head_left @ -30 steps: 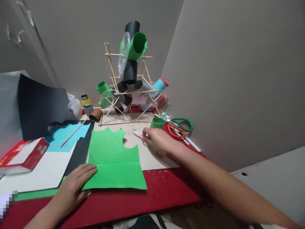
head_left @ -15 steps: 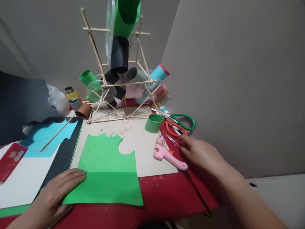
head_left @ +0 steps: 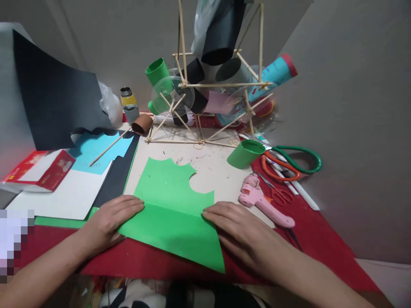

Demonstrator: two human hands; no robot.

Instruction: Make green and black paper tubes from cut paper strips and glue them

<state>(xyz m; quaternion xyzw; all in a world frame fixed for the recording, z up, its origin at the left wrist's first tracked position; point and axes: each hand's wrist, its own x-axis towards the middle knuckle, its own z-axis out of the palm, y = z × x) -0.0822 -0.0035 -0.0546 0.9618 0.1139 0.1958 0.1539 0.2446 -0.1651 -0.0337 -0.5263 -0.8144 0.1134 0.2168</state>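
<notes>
Left hand [head_left: 120, 214] and right hand [head_left: 239, 226] grasp the creased green sheet [head_left: 175, 222] by its left and right edges, at the near middle of the red table [head_left: 327, 239]. Right of it lies a pink glue gun [head_left: 260, 202], with red-handled scissors [head_left: 274, 191] just beside.

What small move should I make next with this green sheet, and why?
Perhaps fold the green sheet along its crease: that line runs between your left hand and right hand, which touch opposite sides of the sheet.
</notes>
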